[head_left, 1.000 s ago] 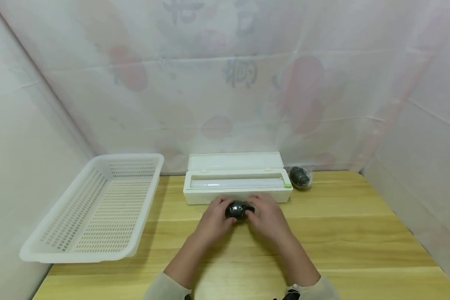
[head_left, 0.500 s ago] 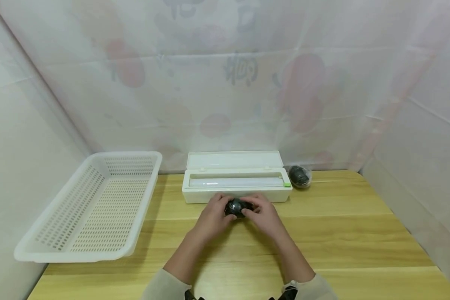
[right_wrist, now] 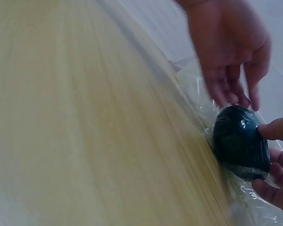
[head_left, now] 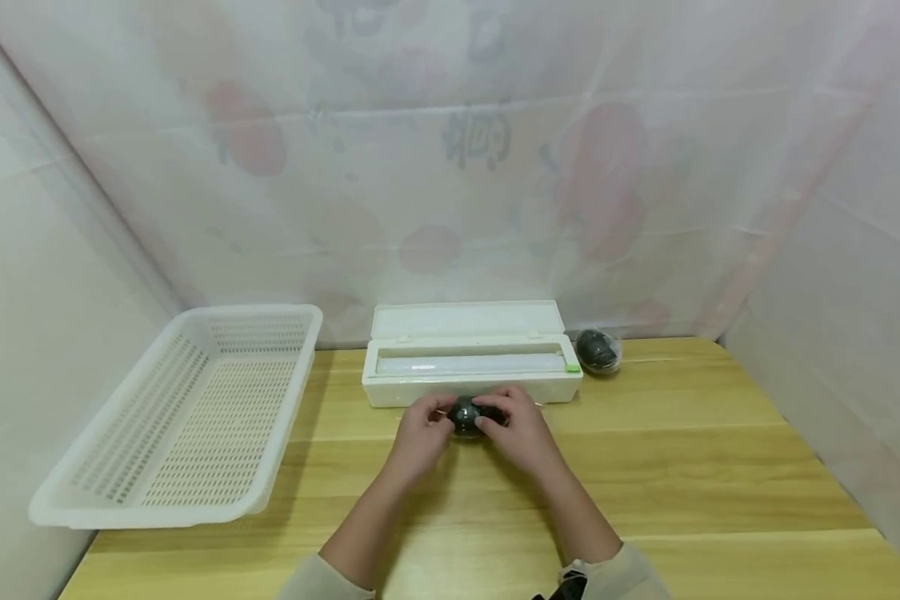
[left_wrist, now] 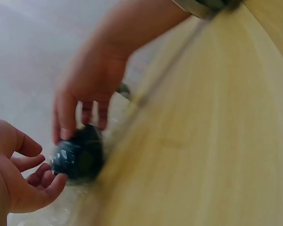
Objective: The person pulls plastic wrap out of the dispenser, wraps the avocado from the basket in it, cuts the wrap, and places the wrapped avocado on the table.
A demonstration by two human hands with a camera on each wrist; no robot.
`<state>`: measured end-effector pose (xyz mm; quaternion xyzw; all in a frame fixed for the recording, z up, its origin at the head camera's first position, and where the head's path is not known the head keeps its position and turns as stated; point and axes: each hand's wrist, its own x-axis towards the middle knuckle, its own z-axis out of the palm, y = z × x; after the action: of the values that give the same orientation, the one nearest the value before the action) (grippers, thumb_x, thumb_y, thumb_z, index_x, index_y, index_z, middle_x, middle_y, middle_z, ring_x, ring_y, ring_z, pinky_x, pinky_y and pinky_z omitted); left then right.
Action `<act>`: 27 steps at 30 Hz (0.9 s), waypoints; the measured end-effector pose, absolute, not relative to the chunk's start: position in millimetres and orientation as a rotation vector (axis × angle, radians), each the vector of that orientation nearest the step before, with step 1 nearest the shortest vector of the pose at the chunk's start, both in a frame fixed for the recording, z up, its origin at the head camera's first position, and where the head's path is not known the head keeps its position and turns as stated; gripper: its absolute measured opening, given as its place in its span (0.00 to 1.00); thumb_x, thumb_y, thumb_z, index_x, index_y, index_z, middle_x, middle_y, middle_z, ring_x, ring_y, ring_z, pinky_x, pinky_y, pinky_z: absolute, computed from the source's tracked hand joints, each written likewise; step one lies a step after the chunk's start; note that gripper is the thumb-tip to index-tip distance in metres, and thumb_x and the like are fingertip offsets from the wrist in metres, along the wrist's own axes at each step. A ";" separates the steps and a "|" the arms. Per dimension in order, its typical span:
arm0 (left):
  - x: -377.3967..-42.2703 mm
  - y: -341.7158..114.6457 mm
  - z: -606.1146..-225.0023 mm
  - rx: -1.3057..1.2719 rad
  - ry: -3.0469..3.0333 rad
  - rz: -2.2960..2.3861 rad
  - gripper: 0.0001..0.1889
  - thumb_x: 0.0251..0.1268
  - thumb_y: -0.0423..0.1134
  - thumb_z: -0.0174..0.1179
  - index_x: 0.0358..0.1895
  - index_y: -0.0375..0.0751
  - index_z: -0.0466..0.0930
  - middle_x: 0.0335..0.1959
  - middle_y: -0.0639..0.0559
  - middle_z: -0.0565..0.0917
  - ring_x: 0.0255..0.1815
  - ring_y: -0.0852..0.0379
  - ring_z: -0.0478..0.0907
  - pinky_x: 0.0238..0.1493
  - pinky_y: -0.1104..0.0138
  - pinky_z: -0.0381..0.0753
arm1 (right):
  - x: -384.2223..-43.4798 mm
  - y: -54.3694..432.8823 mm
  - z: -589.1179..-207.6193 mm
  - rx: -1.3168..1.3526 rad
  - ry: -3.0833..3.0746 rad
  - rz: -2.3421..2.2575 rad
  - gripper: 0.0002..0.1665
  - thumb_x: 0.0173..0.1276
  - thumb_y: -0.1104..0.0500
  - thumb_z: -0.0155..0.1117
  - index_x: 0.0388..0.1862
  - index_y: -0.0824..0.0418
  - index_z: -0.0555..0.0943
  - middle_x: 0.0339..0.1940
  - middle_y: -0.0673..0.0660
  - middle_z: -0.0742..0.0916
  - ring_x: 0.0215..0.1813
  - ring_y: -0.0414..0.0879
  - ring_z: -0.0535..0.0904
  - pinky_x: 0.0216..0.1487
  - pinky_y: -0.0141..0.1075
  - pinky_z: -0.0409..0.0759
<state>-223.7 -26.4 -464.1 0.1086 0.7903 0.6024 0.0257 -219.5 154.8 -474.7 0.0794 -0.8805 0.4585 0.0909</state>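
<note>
A dark, glossy avocado [head_left: 465,417] in clear cling film [right_wrist: 198,94] lies on the table in front of a white cling film dispenser [head_left: 472,390]. My right hand [head_left: 521,429] holds the avocado at its right end, thumb and fingers around it. At the left end, my left hand [head_left: 422,433] has its fingertips curled in and pinches the film beside the avocado; the exact grip is partly hidden. Both wrist views show the hands on opposite sides of the avocado [right_wrist: 240,141], with crinkled film around it. A second wrapped avocado [head_left: 598,351] sits right of the dispenser.
The dispenser's lid [head_left: 468,318] stands raised, showing the film roll [head_left: 471,364] and a green slider [head_left: 573,368]. At the left stands a white perforated basket [head_left: 311,358]. A printed curtain [head_left: 435,192] hangs behind the wooden table [head_left: 682,475].
My left hand has shifted slightly left, its fingers moving from around the avocado to the film at its end. The right hand stays on the avocado, which has turned a little.
</note>
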 end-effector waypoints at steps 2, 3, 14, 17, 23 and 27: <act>-228.1 -23.6 -470.6 0.312 2.462 1.870 0.19 0.58 0.26 0.55 0.54 0.32 0.81 0.48 0.41 0.81 0.43 0.52 0.75 0.38 0.65 0.79 | -219.9 154.8 -475.1 0.242 -2.622 1.372 0.15 0.62 0.61 0.71 0.49 0.55 0.87 0.46 0.52 0.80 0.47 0.46 0.74 0.47 0.40 0.73; -230.2 -22.6 -473.6 0.319 2.469 1.873 0.18 0.59 0.27 0.56 0.53 0.33 0.81 0.49 0.41 0.80 0.44 0.52 0.75 0.39 0.65 0.79 | -220.2 155.2 -475.4 0.247 -2.622 1.381 0.15 0.62 0.61 0.71 0.48 0.54 0.87 0.46 0.52 0.80 0.47 0.46 0.74 0.48 0.40 0.73; -236.4 -19.0 -483.6 0.369 2.591 1.740 0.23 0.53 0.44 0.75 0.54 0.49 0.82 0.50 0.45 0.72 0.50 0.52 0.71 0.52 0.58 0.74 | -225.6 175.6 -473.3 -0.058 -2.407 2.008 0.19 0.68 0.69 0.51 0.53 0.63 0.84 0.55 0.61 0.84 0.43 0.46 0.81 0.47 0.39 0.83; -236.6 -17.8 -482.7 0.340 2.600 1.751 0.24 0.51 0.43 0.76 0.54 0.48 0.82 0.50 0.45 0.73 0.50 0.51 0.71 0.53 0.57 0.74 | -223.1 181.8 -467.2 -0.220 -2.262 2.118 0.20 0.72 0.67 0.47 0.55 0.66 0.82 0.53 0.63 0.85 0.41 0.48 0.83 0.44 0.41 0.85; -236.6 -17.5 -483.1 0.298 2.604 1.742 0.25 0.51 0.42 0.76 0.55 0.45 0.82 0.51 0.44 0.74 0.52 0.50 0.73 0.55 0.56 0.75 | -217.0 173.6 -459.4 -0.007 -2.290 2.110 0.19 0.76 0.65 0.46 0.55 0.70 0.81 0.49 0.66 0.87 0.47 0.55 0.86 0.48 0.46 0.85; -236.1 -16.9 -481.0 0.312 2.596 1.752 0.25 0.52 0.41 0.75 0.55 0.43 0.82 0.51 0.43 0.75 0.53 0.49 0.74 0.57 0.54 0.75 | -218.1 172.0 -466.5 -0.115 -2.291 2.064 0.18 0.75 0.66 0.47 0.51 0.70 0.83 0.47 0.65 0.87 0.45 0.53 0.86 0.47 0.44 0.85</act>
<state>-236.1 -16.9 -481.0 0.0991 0.8247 0.5568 -0.0029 -218.1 172.0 -466.5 -0.0373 -0.7422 0.6685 0.0278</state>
